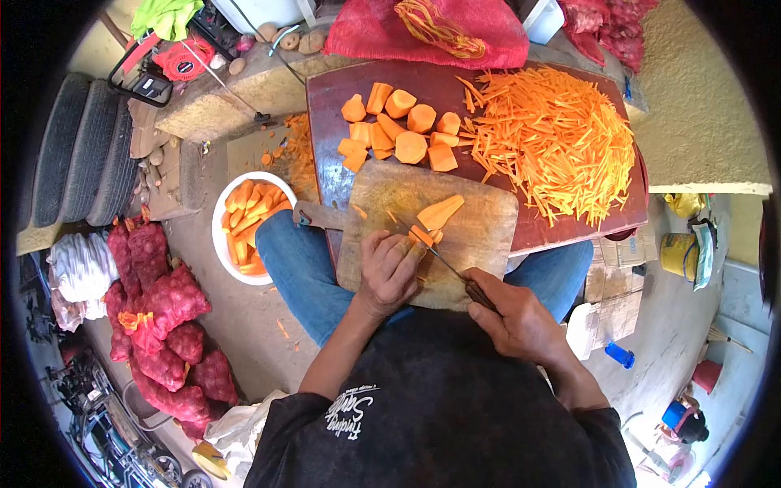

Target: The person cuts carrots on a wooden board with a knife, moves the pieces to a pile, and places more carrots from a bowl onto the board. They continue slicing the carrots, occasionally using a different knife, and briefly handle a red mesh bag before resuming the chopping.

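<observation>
My right hand (517,313) is wrapped round the dark handle of a knife (446,262). Its blade points up and left, against a small carrot piece (421,237). Curled fingers of my left hand (392,268) press that piece onto the wooden cutting board (480,236); the fingertips partly hide it. Just beyond the blade, a larger carrot slice (440,212) lies flat on the board. Behind the board, several thick carrot chunks (411,147) stand on the dark red table (329,106). To their right rises a big heap of carrot sticks (561,138).
A white basin (220,236) of peeled carrots stands on the floor by my left knee. Red net sacks (167,297) and stacked tyres (77,154) are farther left. A red mesh sack (358,32) lies beyond the table. Another person (691,424) is at the lower right.
</observation>
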### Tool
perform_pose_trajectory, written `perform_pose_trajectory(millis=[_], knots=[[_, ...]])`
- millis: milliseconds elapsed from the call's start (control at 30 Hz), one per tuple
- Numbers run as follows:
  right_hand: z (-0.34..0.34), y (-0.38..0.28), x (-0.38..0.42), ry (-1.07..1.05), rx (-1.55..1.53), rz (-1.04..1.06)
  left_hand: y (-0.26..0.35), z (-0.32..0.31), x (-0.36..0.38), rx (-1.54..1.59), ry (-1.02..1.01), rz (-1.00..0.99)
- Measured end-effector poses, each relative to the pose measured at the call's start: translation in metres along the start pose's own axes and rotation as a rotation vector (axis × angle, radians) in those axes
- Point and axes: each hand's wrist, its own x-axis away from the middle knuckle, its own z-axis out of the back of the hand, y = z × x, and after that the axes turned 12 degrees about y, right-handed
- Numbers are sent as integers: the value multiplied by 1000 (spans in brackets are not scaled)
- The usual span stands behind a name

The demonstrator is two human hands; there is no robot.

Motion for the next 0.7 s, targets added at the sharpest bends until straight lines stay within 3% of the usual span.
perform_pose_trajectory(millis=[200,400,700], knots=[[-1,-1,-1,-25,22,-59,0,2,-2,-14,-15,-12],[-19,17,-12,31,15,66,0,5,-5,13,-11,-30],[-44,52,-38,-7,51,-9,4,2,-4,5,28,17]])
